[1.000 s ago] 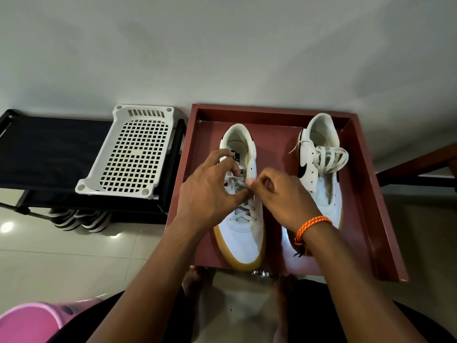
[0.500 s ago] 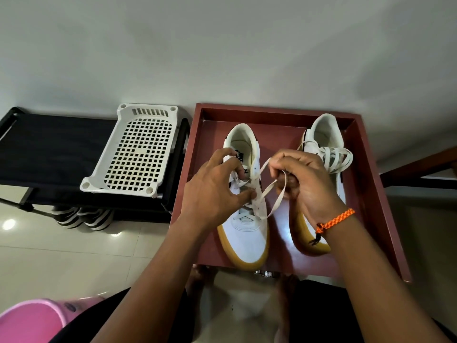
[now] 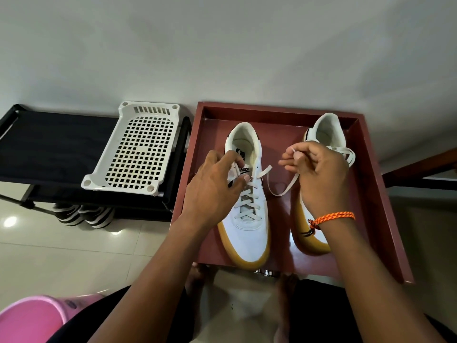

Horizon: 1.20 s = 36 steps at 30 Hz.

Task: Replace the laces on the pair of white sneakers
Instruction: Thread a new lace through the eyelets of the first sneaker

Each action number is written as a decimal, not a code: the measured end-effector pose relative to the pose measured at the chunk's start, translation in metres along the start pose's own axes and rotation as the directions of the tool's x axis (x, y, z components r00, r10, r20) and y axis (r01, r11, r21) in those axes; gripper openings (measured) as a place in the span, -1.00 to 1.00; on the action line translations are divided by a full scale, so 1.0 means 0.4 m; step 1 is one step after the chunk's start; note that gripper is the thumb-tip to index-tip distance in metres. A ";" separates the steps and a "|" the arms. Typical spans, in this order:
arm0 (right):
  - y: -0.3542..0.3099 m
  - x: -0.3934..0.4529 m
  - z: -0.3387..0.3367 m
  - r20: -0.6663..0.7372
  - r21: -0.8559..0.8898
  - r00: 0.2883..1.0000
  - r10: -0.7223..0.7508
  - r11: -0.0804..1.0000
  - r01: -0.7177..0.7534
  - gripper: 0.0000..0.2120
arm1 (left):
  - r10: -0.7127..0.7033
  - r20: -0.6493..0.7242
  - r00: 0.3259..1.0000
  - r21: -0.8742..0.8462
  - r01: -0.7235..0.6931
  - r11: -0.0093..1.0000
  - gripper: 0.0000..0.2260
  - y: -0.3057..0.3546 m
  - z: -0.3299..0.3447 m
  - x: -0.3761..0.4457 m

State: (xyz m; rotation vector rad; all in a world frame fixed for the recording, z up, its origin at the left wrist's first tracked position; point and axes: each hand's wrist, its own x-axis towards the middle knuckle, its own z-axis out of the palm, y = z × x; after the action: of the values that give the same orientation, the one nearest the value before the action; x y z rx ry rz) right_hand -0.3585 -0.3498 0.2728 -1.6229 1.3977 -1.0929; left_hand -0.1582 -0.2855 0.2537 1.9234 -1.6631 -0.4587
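Fingers, right: thumb and forefinger of the right hand [image 3: 319,174] pinch the tip of the lace [image 3: 284,189], the other fingers [image 3: 288,162] loosely curled beside it.
Fingers, left: the left hand [image 3: 212,186] curls over the eyelet rows of the left sneaker [image 3: 247,233], thumb tip pressing where the lace leaves the upper; whether it pinches the lace itself I cannot tell.
Lace: runs from the upper eyelets in a slack loop to the raised right hand; a second free end lies across the tongue.
Sneakers: both stand side by side, toes toward the person, in the red-brown tray [image 3: 385,219]; the right sneaker [image 3: 329,134] is partly hidden behind the right hand, with lace bunched near its collar.
Step in hand: apparently working the lace through the upper eyelets of the left sneaker; the lower rows are crossed and laced.
Next move: probably take up the slack while the left hand steadies the upper, keeping the lace flat.
Hand pose: right hand lifted above the tray, wrist bent, an orange bracelet [image 3: 333,216] on it; left forearm reaches in low, palm down over the shoe.
Nearby: a white perforated basket [image 3: 138,152] on a black rack [image 3: 49,144].
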 end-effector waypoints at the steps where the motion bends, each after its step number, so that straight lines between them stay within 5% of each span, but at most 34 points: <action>1: -0.004 -0.001 0.001 0.001 0.035 1.000 -0.016 0.999 0.016 -0.78 | 0.006 -0.010 1.000 -0.003 -0.007 1.000 -0.77 0.002 0.000 0.000; 8: -0.041 -0.032 0.029 0.142 0.150 0.987 -0.079 0.987 0.057 -0.86 | 0.026 -0.034 0.999 -0.011 -0.026 1.000 -0.82 0.001 -0.003 0.007; 12: -0.042 -0.049 0.067 0.103 0.156 0.991 -0.089 0.985 0.072 -0.92 | 0.029 0.002 1.000 -0.021 -0.029 0.999 -0.78 0.004 -0.007 0.004; 15: -0.025 -0.054 0.085 0.054 -0.066 0.978 -0.199 0.977 0.202 -0.95 | -0.013 0.007 1.000 -0.097 0.013 0.995 -0.63 0.013 -0.015 0.002; 19: -0.021 -0.059 0.106 0.079 -0.410 0.952 -0.296 0.861 0.302 -0.93 | -0.214 -0.062 0.975 -0.162 0.202 0.966 -0.97 0.020 -0.030 0.013; 21: -0.027 -0.062 0.115 0.104 -0.485 0.950 -0.296 0.819 0.308 -0.93 | -0.294 -0.087 0.952 -0.167 0.277 0.946 -0.83 0.020 -0.035 0.015; 29: -0.014 -0.063 0.147 0.118 -0.381 0.975 -0.186 0.898 0.218 -0.88 | -0.357 -0.016 0.934 -0.250 0.342 0.906 -0.66 0.029 -0.053 0.015; 36: -0.022 -0.067 0.159 0.113 -0.396 0.984 -0.136 0.902 0.171 -0.86 | -0.327 -0.009 0.945 -0.338 0.305 0.891 -0.73 0.034 -0.058 0.013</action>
State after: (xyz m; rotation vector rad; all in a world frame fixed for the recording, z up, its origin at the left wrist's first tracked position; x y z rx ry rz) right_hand -0.2977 -0.3224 0.2528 -2.0806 1.5332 -0.8432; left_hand -0.1543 -0.2876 0.2809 1.9278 -1.1419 -0.7439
